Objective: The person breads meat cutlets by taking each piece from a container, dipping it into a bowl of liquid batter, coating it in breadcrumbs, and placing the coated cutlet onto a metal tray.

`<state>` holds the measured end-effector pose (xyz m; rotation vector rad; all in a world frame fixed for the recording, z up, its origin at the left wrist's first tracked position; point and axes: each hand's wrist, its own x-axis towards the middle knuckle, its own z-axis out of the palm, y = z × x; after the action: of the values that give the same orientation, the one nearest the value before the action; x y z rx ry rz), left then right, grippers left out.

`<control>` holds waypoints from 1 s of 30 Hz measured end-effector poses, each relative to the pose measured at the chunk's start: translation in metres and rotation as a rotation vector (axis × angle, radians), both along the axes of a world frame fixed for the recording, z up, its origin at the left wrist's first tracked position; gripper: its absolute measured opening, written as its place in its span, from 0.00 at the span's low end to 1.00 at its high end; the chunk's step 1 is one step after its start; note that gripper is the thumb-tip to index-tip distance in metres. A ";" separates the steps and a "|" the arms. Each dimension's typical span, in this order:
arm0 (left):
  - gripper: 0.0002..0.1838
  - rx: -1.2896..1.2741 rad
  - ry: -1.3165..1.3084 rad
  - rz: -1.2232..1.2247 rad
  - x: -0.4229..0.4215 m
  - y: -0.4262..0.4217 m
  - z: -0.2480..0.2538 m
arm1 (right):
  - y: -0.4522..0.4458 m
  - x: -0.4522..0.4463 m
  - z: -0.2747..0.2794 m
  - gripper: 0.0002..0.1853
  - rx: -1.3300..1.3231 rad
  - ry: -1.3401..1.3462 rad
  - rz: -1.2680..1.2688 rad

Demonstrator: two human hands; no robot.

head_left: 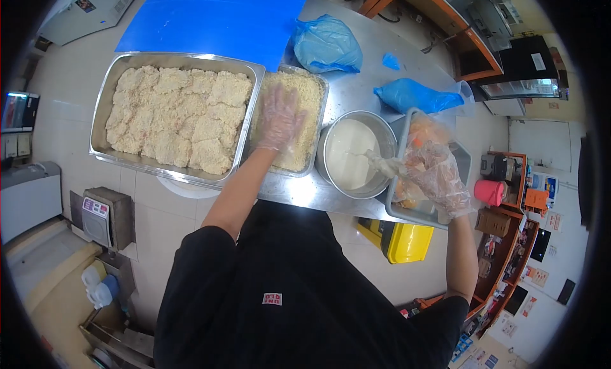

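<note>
My left hand [280, 117], in a clear plastic glove, lies flat with fingers spread on pale breadcrumbs in a steel tray [316, 134]. Whether a piece lies under the palm is hidden. My right hand [433, 173], also gloved, reaches over the rim of a round steel pot [324, 162] of creamy white batter [347, 146]. Its fingers stretch toward the batter and are thickly coated with it; no held piece shows. Beneath that hand, a grey bin [463, 154] contains orange-tinted pieces [420, 136], partly covered by the glove.
A large steel tray [100, 108] of crumb-coated pieces [184, 114] stands at left. Behind it is a blue board [210, 22]. Two blue plastic bags [328, 44] [417, 96] lie at the back of the steel table [372, 35]. Below the table's front edge is a yellow container [407, 243].
</note>
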<state>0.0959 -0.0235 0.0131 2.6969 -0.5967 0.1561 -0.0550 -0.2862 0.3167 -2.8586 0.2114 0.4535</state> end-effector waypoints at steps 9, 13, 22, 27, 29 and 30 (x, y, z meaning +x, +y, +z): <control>0.33 0.124 0.080 -0.201 -0.009 -0.020 0.003 | 0.001 -0.003 -0.006 0.17 0.015 0.008 -0.001; 0.31 0.139 0.028 -0.115 0.028 -0.023 0.003 | 0.003 -0.003 -0.016 0.17 0.040 0.023 -0.001; 0.35 0.108 0.116 -0.082 -0.008 0.007 -0.020 | 0.003 -0.002 -0.010 0.18 -0.007 -0.183 0.097; 0.38 0.167 0.388 -0.100 -0.047 0.027 0.023 | -0.008 0.003 0.005 0.17 -0.034 -0.304 0.135; 0.40 0.175 0.453 -0.113 -0.059 0.034 0.029 | -0.007 0.006 0.001 0.17 -0.030 -0.294 0.142; 0.40 0.175 0.467 -0.117 -0.064 0.037 0.030 | -0.005 0.008 -0.005 0.17 -0.028 -0.277 0.142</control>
<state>0.0314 0.0133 0.0428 2.7100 -0.6379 -0.5650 -0.0465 -0.2910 0.3118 -2.9333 -0.0353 0.0759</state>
